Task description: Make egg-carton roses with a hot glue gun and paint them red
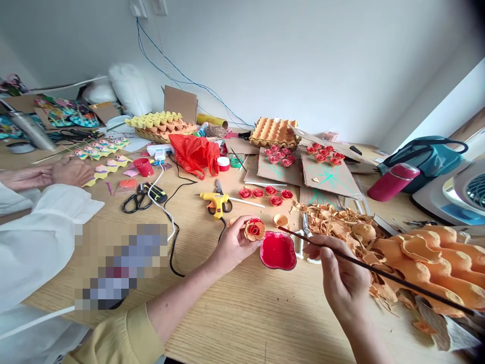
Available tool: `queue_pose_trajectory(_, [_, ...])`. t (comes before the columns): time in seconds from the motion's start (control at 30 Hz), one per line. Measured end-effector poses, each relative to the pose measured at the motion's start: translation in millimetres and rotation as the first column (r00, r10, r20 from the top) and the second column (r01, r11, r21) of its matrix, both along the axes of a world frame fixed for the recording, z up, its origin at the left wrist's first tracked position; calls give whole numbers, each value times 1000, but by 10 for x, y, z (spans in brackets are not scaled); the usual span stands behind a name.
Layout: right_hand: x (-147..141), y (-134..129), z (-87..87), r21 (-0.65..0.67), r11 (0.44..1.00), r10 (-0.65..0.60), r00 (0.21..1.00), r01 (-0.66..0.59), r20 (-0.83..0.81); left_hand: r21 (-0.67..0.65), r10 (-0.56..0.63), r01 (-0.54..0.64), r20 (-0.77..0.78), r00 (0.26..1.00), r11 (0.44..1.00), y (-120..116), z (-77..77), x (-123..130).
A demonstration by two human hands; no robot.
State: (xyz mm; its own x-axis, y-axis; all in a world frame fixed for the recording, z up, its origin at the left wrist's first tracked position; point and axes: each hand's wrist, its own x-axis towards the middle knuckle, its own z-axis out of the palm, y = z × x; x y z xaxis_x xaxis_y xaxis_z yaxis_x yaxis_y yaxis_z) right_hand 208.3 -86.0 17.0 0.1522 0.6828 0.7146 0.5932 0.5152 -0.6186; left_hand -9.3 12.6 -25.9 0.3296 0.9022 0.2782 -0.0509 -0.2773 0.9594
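My left hand (235, 246) holds a small carton flower (254, 230), its inner petals red and its outer petals orange. A long dark paintbrush (364, 263) is gripped in my right hand (343, 278), with its tip over the table above the paint dish. Between my hands sits a dish of red paint (278, 251). Just behind the dish is a plain orange carton cup (281, 221). Several red-painted flowers (276, 200) lie farther back. More of them rest on cardboard pieces (329, 174) at the back right.
A yellow glue gun (214, 203), scissors (136, 198) and cables lie left of centre. Carton scraps (337, 227) and an orange egg tray (428, 263) fill the right side, near a pink bottle (394, 181). Another person's hands (71, 172) are at the left.
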Motion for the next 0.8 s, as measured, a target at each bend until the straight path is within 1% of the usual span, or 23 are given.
queue_pose_trajectory(0.03, [-14, -15, -8, 4, 999, 35, 998, -35, -47, 22, 7, -7, -21, 1000, 1000, -15, 11, -6])
queue_pose_trajectory(0.1, [-50, -43, -24, 27, 995, 94, 992, -92, -88, 72, 24, -19, -72, 997, 997, -52, 39, -17])
queue_pose_trajectory(0.23, [-126, -67, -51, 87, 987, 137, 989, -132, -49, 221, 62, -20, -186, 981, 975, -129, 86, -37])
queue_pose_trajectory(0.3, [-152, -67, -65, 97, 986, 135, 991, -132, -22, 295, 72, 1, -238, 969, 956, -160, 96, -42])
queue_pose_trajectory(0.37, [-170, -65, -79, 93, 987, 132, 991, -132, 0, 338, 67, 29, -272, 960, 941, -181, 96, -43])
queue_pose_trajectory(0.53, [-214, -51, -83, 81, 988, 125, 991, -129, 55, 353, 54, 57, -299, 953, 934, -189, 77, -40])
queue_pose_trajectory(0.67, [-255, -35, -54, 106, 987, 115, 989, -125, 94, 373, 44, 73, -295, 955, 925, -181, 66, -41])
queue_pose_trajectory(0.8, [-256, -38, -42, 93, 989, 106, 990, -115, 91, 365, 37, 81, -304, 952, 928, -181, 53, -46])
